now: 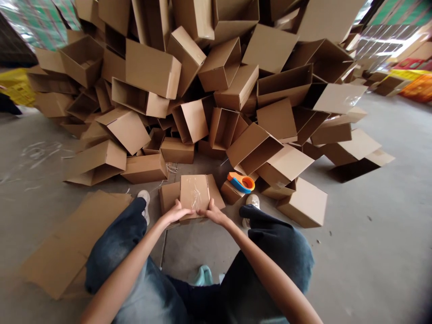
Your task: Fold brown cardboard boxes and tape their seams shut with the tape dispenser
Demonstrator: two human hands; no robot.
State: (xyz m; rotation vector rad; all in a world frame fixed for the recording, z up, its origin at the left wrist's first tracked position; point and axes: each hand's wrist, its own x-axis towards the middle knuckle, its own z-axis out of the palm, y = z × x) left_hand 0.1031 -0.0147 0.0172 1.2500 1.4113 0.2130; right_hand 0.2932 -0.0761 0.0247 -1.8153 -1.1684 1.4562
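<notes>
Between my feet a small cardboard box (195,186) sits low over another brown cardboard piece (168,196), with shiny, wrinkled tape on its top. My left hand (178,212) grips its near left corner, and my right hand (215,213) grips the near right one. Both thumbs point inward along the near edge, while the other fingers are partly hidden at the sides. Right of the hands, an orange and blue tape dispenser (241,182) rests on a small carton (231,193).
A tall heap of cardboard boxes (153,67), many open, rises right in front. Flat cardboard (77,238) lies on the floor at left. A yellow crate (18,87) stands far left, an orange one (418,90) far right. Turquoise cloth (204,275) lies between my legs.
</notes>
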